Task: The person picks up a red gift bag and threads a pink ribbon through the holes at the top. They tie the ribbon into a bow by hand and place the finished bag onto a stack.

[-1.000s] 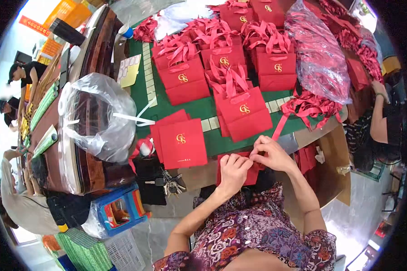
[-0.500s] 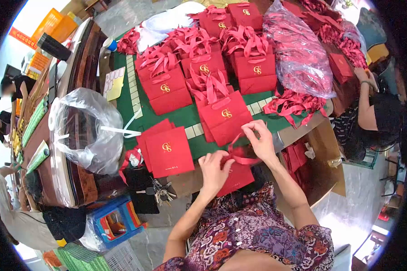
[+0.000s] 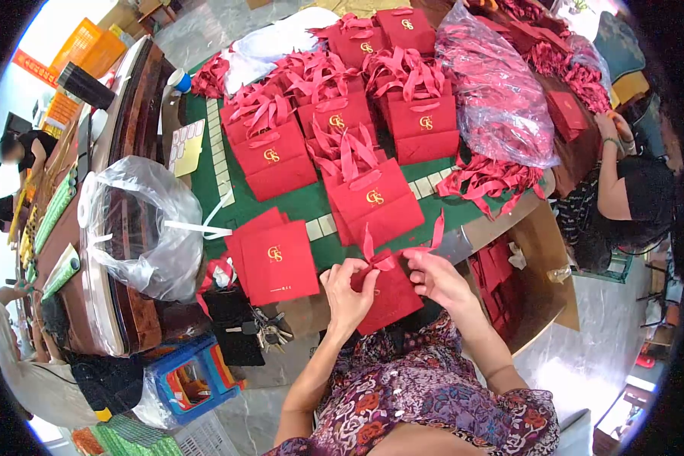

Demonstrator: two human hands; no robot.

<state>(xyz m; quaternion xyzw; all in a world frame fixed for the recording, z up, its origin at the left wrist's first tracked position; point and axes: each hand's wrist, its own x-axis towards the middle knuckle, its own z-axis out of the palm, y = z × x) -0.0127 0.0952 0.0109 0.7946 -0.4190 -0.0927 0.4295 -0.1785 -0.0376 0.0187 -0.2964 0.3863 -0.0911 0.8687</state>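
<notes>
A red paper bag [image 3: 391,300] with a gold logo lies tilted at the table's front edge, close to my body. My left hand [image 3: 348,292] is closed at its top edge, pinching the red ribbon [image 3: 384,263] by the knot. Loosely curled, my right hand [image 3: 439,280] is at the ribbon's other side, its fingertips on that strand, whose tail sticks up beyond them. Left of my hands, a small stack of flat red bags [image 3: 280,262] rests on the table. Just beyond them stand upright red bags [image 3: 376,201] with ribbon handles.
More red bags [image 3: 272,163] stand in rows on the green tabletop [image 3: 281,209]. A plastic sack of red ribbons [image 3: 494,91] lies at the right. An open carton [image 3: 543,266] holds red bags below. Clear plastic [image 3: 144,228] and keys [image 3: 270,330] are left. A co-worker [image 3: 634,182] sits right.
My right hand has lowered slightly, from a raised pinch on the ribbon to a looser curl beside the bag. The ribbon is drawn into a knot with two tails sticking up.
</notes>
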